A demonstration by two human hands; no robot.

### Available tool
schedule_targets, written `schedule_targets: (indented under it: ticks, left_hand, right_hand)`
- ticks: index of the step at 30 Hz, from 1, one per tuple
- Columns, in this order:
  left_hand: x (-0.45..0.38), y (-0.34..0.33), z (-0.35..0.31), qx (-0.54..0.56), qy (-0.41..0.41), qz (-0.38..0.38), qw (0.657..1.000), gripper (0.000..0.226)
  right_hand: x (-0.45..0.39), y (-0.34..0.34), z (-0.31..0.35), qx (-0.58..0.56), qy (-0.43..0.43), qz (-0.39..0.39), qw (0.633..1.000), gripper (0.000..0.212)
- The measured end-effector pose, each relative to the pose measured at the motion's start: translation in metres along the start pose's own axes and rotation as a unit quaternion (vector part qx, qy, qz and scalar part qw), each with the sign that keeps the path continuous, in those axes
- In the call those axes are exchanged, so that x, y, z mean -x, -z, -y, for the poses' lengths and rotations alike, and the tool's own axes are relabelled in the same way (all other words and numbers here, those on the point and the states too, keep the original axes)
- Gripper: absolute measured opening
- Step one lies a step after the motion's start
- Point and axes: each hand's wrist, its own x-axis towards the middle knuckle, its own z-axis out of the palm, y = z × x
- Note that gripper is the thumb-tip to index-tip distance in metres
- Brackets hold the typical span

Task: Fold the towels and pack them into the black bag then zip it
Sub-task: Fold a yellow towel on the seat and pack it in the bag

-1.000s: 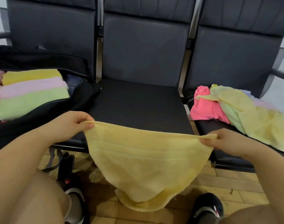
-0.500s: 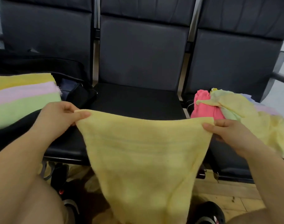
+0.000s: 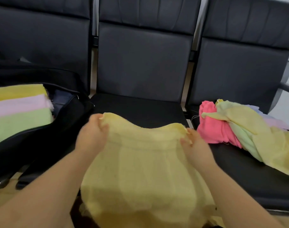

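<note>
A yellow towel (image 3: pixel 145 170) hangs in front of me over the front of the middle seat. My left hand (image 3: pixel 92 135) pinches its top left corner and my right hand (image 3: pixel 196 147) pinches its top right corner. The black bag (image 3: pixel 46 142) lies open on the left seat. Folded yellow, pink and green towels (image 3: pixel 20 111) are stacked inside it. A loose heap of towels (image 3: pixel 239 129), pink, green and yellow, lies on the right seat.
Three dark padded chairs stand in a row, and the middle seat (image 3: pixel 140 109) lies behind the held towel. A bag strap (image 3: pixel 25 178) hangs off the left seat's front edge. A metal armrest (image 3: pixel 286 87) sticks out at the far right.
Both hands have lifted the yellow towel up and forward over the middle seat and drawn its top corners closer together. The view has moved nearer to the chairs.
</note>
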Motion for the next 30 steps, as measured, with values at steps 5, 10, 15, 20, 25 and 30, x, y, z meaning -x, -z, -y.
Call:
schedule_targets:
  ticks: [5, 10, 15, 20, 25, 30]
  left_hand:
    - [0.017, -0.058, 0.012, -0.219, -0.033, 0.135, 0.966, 0.085]
    - [-0.013, -0.073, 0.012, -0.279, -0.023, 0.172, 0.944, 0.083]
    - [-0.052, -0.091, 0.01, -0.324, -0.033, 0.181, 0.928, 0.082]
    - [-0.099, -0.112, 0.006, -0.325, -0.045, 0.175, 0.928, 0.081]
    - [-0.148, -0.134, 0.004, -0.313, -0.061, 0.161, 0.934, 0.08]
    - [-0.187, -0.151, 0.003, -0.273, -0.094, 0.111, 0.951, 0.073]
  right_hand:
    - [-0.007, -0.046, -0.009, 0.154, 0.018, 0.029, 0.987, 0.083]
    - [-0.043, -0.048, -0.017, 0.215, 0.026, 0.062, 0.974, 0.08]
    - [-0.082, -0.054, -0.02, 0.265, 0.026, 0.101, 0.959, 0.068]
    - [-0.129, -0.067, -0.02, 0.253, 0.016, 0.078, 0.964, 0.069]
    - [-0.175, -0.078, -0.021, 0.236, 0.016, 0.064, 0.969, 0.067]
    - [-0.211, -0.091, -0.021, 0.208, 0.007, 0.008, 0.978, 0.063]
